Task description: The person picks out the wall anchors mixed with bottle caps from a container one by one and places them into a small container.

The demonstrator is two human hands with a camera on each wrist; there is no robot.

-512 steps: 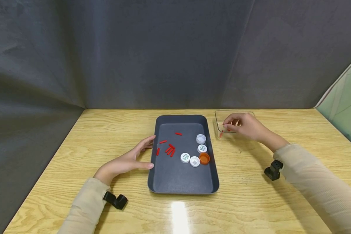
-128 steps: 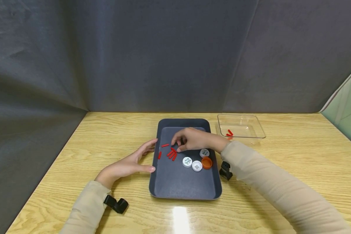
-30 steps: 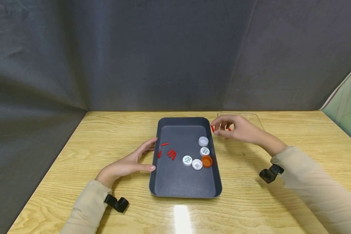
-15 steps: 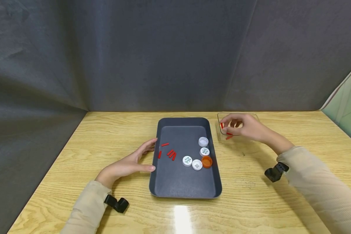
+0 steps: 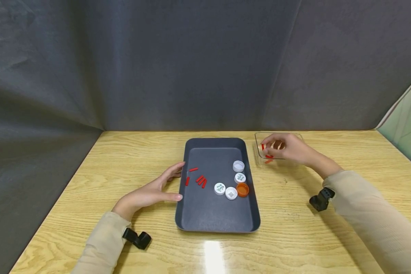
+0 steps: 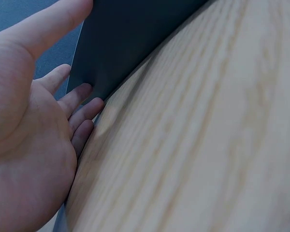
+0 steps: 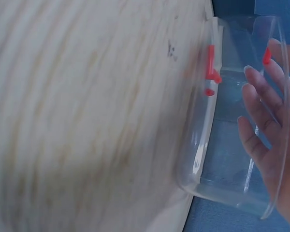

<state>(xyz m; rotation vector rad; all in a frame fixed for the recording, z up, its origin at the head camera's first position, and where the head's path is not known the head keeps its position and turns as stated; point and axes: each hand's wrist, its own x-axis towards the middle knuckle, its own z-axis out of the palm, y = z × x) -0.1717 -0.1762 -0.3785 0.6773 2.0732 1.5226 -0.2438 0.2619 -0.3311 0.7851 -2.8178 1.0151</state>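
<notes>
My left hand (image 5: 147, 194), fingers apart, touches the tray (image 5: 212, 217), where five red sticks (image 5: 187, 181) lie. Farther off, my right hand (image 5: 289, 147), pinching another stick (image 5: 263, 147), has just reached the clear box (image 7: 222, 191): that one's across, not yet released.

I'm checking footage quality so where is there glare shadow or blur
Head view: a bright glare strip on the table in front of the tray, and a soft shadow beside the right sleeve; left wrist view: dim, with soft table grain; right wrist view: hazy, with highlights on the clear box and blurred red sticks.
</notes>
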